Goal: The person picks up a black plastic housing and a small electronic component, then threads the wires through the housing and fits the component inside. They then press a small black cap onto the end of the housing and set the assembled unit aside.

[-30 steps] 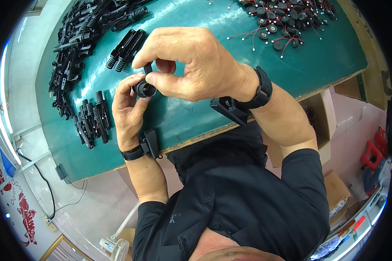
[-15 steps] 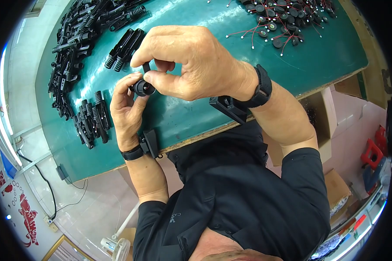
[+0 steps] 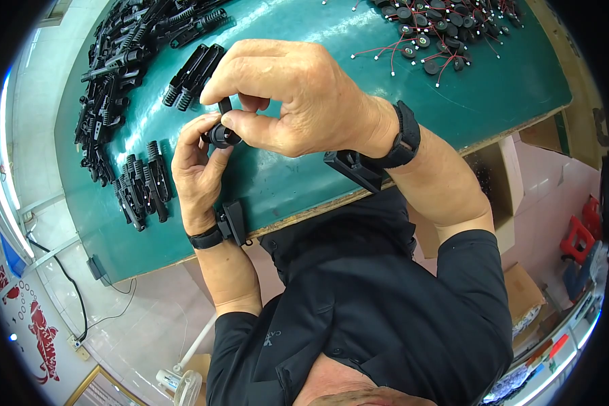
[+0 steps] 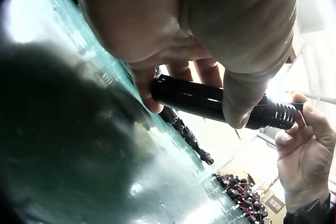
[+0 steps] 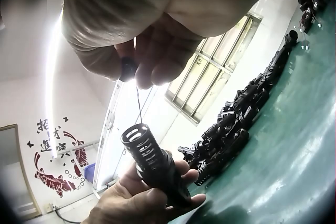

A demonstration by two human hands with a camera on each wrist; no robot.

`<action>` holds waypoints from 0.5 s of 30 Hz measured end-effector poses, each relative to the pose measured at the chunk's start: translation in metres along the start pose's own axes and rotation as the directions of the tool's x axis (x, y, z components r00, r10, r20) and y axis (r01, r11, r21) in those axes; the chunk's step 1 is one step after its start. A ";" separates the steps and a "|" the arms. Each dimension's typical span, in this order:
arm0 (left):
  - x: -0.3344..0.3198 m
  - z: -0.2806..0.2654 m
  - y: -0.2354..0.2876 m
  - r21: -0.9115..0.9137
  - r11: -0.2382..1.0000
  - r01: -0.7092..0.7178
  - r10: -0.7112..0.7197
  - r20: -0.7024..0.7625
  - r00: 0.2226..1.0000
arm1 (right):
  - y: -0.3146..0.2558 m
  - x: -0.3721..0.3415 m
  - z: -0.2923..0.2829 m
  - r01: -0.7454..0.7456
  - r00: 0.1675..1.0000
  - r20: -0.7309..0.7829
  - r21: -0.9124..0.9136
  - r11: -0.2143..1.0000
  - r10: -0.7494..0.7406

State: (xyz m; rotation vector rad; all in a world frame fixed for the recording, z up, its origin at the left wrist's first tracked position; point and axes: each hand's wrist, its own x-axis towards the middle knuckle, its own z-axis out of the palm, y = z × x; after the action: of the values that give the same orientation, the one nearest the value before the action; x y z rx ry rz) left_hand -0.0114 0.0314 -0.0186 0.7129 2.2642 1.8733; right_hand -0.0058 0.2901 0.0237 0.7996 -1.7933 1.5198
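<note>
Left hand (image 3: 199,164) curls round black tube (image 4: 191,98) above green table (image 3: 467,111), right hand (image 3: 296,98) pinches small black part (image 5: 128,70) near its slotted end (image 5: 147,151); tube looks light, stiff, maybe slick, best held mid-body, thin wire (image 5: 139,106) likely fragile.

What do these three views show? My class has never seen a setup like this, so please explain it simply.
There is no machine: a person works bare-handed. One picture comes from a camera on the head, looking down. The others come from the left wrist camera and right wrist camera, each showing its hand's work close up.

On the green table, a heap of black parts lies to the left, many with coil-like ends. To the right lie black discs with red wires.

The left hand grips a black tube. The right hand's fingers pinch a small black piece; a thin strand runs towards the tube's slotted end.
</note>
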 end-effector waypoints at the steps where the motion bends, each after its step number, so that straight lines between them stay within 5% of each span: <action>1: 0.000 0.000 0.000 0.003 1.000 0.001 -0.001 0.002 1.000 | 0.000 0.000 0.000 0.004 1.000 -0.001 -0.001 1.000 -0.004; 15: -0.001 -0.002 -0.003 -0.006 1.000 -0.004 0.004 -0.006 1.000 | 0.002 0.000 0.004 0.107 0.993 -0.055 -0.019 0.994 -0.108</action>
State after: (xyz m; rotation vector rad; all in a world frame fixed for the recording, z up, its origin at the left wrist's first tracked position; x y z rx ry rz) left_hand -0.0123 0.0287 -0.0209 0.7128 2.2616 1.8860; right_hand -0.0080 0.2861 0.0221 0.8248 -1.6925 1.4428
